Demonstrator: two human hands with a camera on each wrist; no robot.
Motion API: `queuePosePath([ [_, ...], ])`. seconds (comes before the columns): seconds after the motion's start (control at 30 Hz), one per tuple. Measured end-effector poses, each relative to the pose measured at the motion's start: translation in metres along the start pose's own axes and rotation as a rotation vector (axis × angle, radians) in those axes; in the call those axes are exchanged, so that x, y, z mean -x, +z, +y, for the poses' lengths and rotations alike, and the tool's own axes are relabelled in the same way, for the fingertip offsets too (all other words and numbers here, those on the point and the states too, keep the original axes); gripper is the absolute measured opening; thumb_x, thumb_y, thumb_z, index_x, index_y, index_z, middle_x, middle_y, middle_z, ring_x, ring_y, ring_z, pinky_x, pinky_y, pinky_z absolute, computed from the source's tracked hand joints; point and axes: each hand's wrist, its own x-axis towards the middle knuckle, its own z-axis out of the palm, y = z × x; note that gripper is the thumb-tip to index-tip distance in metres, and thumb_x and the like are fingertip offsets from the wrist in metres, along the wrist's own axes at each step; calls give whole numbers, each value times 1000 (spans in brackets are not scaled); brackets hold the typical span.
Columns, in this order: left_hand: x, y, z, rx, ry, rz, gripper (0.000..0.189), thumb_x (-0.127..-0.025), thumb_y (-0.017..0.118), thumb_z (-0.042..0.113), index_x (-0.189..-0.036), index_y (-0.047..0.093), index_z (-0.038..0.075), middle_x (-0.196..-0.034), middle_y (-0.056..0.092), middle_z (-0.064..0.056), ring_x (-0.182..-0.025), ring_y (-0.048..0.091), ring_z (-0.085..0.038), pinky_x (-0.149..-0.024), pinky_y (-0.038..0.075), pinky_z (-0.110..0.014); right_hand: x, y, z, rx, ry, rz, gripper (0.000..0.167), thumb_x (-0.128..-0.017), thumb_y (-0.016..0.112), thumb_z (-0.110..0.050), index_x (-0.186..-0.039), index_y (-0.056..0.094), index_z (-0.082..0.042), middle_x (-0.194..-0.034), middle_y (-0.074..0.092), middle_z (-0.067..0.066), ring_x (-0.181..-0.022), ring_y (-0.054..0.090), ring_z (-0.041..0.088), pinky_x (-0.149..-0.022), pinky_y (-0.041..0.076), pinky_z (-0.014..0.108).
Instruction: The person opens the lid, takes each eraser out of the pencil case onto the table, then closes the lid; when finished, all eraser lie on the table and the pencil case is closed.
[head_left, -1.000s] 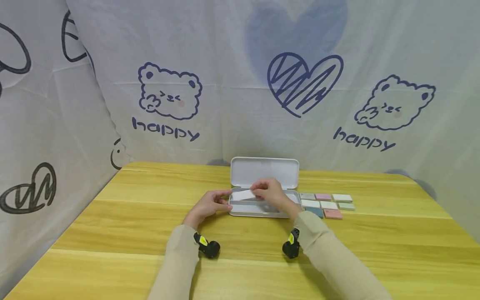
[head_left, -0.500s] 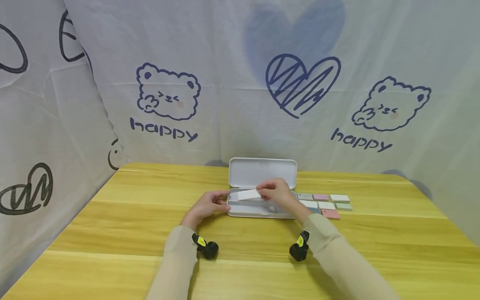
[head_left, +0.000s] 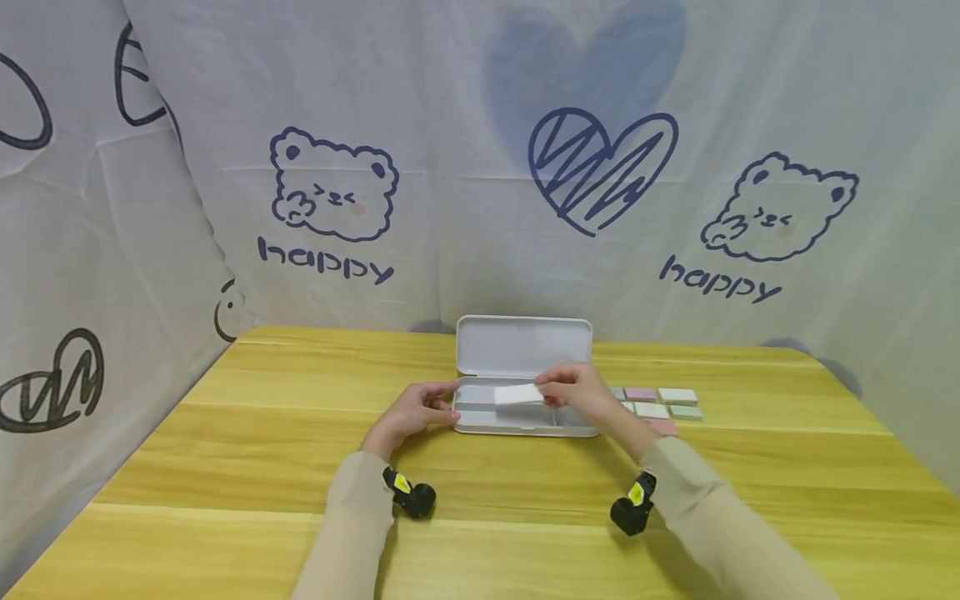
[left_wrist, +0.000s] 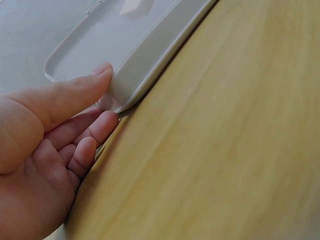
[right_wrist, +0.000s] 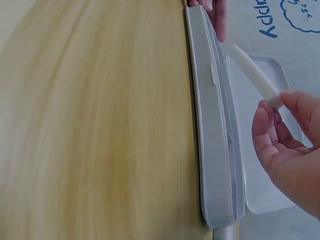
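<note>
A white pencil case (head_left: 498,430) stands with its lid (head_left: 525,344) raised at the back. My left hand (head_left: 411,414) grips its left end. In the left wrist view, the thumb (left_wrist: 87,90) lies along the near corner of the case and the other fingers bend against its end. Over the middle of the case, my right hand (head_left: 581,390) pinches one end of a long white rectangular block (head_left: 517,394). The right wrist view shows this block (right_wrist: 257,77) tilted and raised above the case, held between thumb and fingers.
To the right of the case, several small flat blocks lie in rows, among them a pink one (head_left: 641,393), white ones (head_left: 677,396) and a pale green one (head_left: 686,412). My right forearm partly covers them. A printed white curtain (head_left: 450,208) hangs behind the wooden table (head_left: 300,392).
My right hand has moved to the right with the white block, which has gone from the left part of the back compartment to above the middle. The left hand stays at the case's end.
</note>
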Motion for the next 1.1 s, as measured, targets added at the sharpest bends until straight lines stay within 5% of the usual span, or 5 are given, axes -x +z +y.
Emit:
queuePosePath([
  [0.63,1,1,2,-16,-17,-4,52,-78,66,1,-125,47,-6,-80,57,-5,-70,47,-10,-50,33,-20,45,-44,8,-26,57,-41,22,-84,56,3,-98,55,19,-74,61,2,-64,57,10,-62,48,24],
  [0.9,1,1,1,-5,-16,-5,53,-77,66,0,-125,46,-7,-88,58,-11,-74,49,-11,-58,37,-21,61,-64,16,-24,42,-25,24,-83,56,5,-99,52,23,-72,60,7,-62,58,11,-61,49,25],
  [1.1,0,0,0,-6,0,-8,52,-77,66,-1,-125,46,-8,-83,58,-8,-73,50,-11,-57,37,-20,72,-79,15,-22,65,-8,15,-83,58,2,-93,62,12,-72,60,6,-62,57,11,-61,49,24],
])
